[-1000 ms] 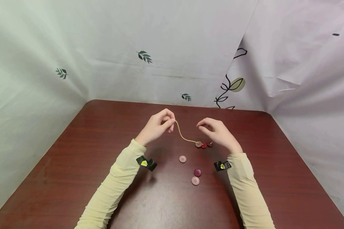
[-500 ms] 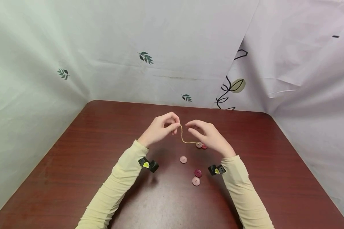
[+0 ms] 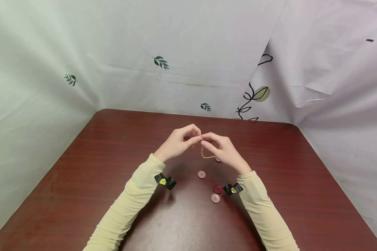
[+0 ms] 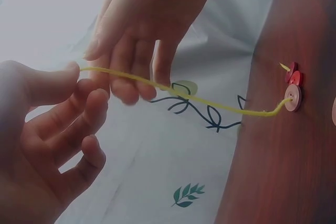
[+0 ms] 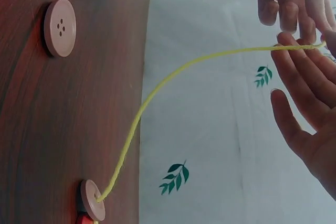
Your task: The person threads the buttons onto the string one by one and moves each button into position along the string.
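Note:
My left hand (image 3: 179,141) pinches the free end of a yellow cord (image 4: 210,103) between thumb and fingers, above the table. My right hand (image 3: 224,150) meets it there. Its thumb and forefinger stand on either side of the cord close to the left fingertips, with a small gap showing. From the hands the cord runs down through a pinkish-brown button (image 4: 293,98). Beside that button are a bright red button (image 4: 296,78) and a dark red button (image 4: 291,70), where a short cord end sticks out. The right hand hides most of these in the head view.
On the reddish-brown table (image 3: 113,157) lie a loose pink button (image 3: 201,174), a purple-red button (image 3: 217,189) and another pink button (image 3: 215,198), the last two nearly touching. Behind the table's far edge hangs a white cloth (image 3: 128,69) with leaf prints.
The right hand has moved left and slightly down to the cord end. My left hand has shifted a little right with the cord, which now hangs in a tighter bend.

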A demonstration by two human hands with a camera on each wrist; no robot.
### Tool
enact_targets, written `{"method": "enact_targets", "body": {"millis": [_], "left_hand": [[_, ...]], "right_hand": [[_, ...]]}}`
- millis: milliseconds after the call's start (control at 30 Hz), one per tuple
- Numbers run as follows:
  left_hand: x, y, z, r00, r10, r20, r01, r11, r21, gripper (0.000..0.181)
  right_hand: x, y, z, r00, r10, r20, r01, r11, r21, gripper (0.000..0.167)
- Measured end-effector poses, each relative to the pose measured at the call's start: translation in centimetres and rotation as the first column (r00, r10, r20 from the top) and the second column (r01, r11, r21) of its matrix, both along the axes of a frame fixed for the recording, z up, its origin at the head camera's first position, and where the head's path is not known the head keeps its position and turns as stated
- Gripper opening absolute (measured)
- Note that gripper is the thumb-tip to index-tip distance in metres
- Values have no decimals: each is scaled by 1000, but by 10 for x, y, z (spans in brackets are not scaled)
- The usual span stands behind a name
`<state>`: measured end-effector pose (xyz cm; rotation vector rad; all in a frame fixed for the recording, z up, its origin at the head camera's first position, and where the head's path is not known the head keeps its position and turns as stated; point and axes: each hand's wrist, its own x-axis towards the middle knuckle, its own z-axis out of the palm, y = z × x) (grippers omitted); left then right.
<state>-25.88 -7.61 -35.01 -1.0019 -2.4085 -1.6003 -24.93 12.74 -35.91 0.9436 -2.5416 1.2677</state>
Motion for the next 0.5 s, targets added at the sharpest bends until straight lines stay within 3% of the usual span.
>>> {"method": "enact_targets", "body": {"millis": [267, 500], "left_hand": [[0, 1, 0, 1000, 3, -9, -3, 1000, -20, 5], [-1, 1, -2, 1000, 16, -17, -17, 999, -39, 6]], "right_hand": [[1, 1, 1, 999, 39, 22, -38, 998, -49, 10], [-1, 4, 2, 1000, 4, 18, -3, 999, -43, 10]]}}
